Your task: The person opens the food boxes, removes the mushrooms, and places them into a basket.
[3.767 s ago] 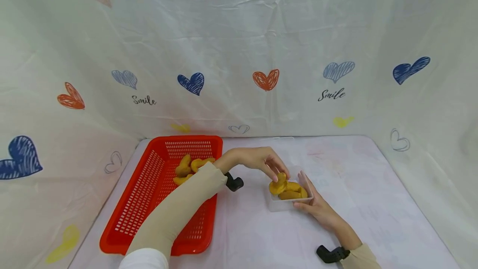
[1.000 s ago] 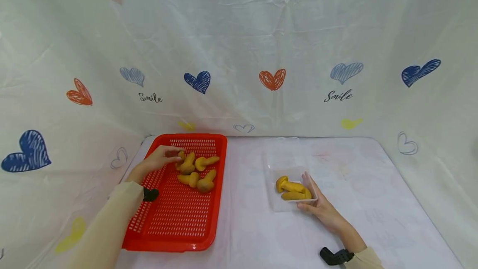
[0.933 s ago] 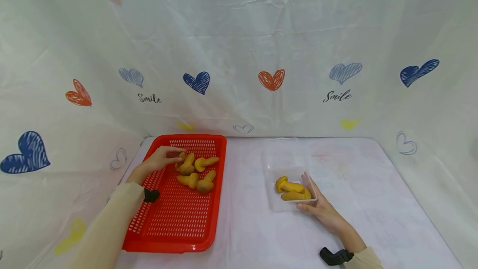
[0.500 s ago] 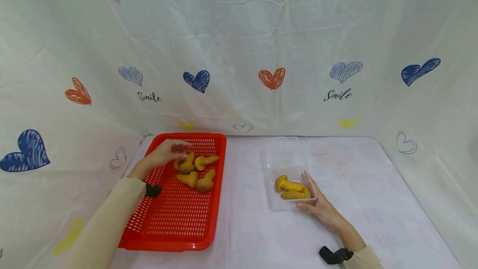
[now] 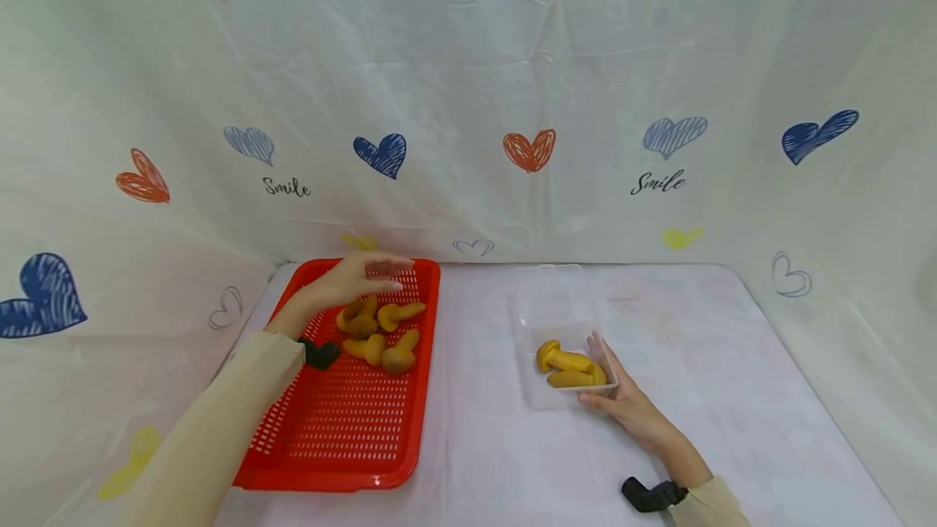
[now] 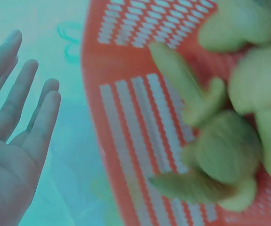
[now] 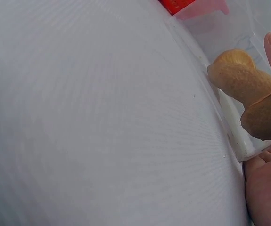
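Observation:
My left hand (image 5: 347, 279) hovers over the back of the red plastic basket (image 5: 344, 437), fingers extended and apart, with nothing in them. Several yellow-brown mushrooms (image 5: 399, 358) lie in the basket below it. In the left wrist view, the spread fingers (image 6: 41, 125) appear beside the basket, away from the blurred mushrooms (image 6: 227, 148). My right hand (image 5: 635, 409) holds the near right corner of a clear plastic box (image 5: 547, 402), thumb at the front and fingers along the right side. Yellow mushrooms (image 5: 571, 362) lie in that box; the right wrist view shows two mushrooms (image 7: 241, 80) close up.
A white cloth covers the table (image 5: 498, 462). Behind the box lies its clear lid (image 5: 552, 291), flipped open toward the back. A white curtain (image 5: 468, 88) printed with hearts hangs behind the table. Each wrist wears a black device (image 5: 654, 495).
Earlier, the left hand set a mushroom into the box and returned to the basket. Since then it has lifted off the mushrooms, moving up and right, empty. The right hand stays on the box.

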Demonstrator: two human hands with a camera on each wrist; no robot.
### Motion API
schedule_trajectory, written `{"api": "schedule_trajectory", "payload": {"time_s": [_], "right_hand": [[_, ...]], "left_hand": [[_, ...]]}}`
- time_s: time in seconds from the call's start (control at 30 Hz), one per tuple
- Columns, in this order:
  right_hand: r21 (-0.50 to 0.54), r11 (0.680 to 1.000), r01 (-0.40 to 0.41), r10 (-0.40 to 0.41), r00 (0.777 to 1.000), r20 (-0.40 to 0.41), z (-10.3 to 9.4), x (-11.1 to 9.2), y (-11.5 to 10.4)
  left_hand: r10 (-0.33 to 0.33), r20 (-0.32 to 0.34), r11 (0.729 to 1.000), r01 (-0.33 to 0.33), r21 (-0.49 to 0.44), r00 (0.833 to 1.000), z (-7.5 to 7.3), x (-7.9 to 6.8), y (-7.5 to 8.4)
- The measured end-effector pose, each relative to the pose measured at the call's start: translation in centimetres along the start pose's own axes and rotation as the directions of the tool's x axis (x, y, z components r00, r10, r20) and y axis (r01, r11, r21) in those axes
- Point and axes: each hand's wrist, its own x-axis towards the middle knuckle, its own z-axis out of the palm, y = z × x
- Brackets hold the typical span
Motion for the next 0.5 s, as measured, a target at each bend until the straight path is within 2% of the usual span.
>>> {"api": "schedule_trajectory", "payload": {"time_s": [0.23, 0.5], "right_hand": [[0.001, 1.0, -0.012, 0.012, 1.0, -0.007, 0.1, 0.0, 0.0], [-0.005, 1.0, -0.013, 0.013, 1.0, -0.008, 0.0, 0.1, 0.2]], "left_hand": [[0.095, 0.067, 0.995, -0.093, -0.023, 0.993, 1.6, 2.1, 2.4], [0.137, 0.155, 0.99, -0.128, -0.066, 0.978, 4.8, 5.0, 4.6]]}}
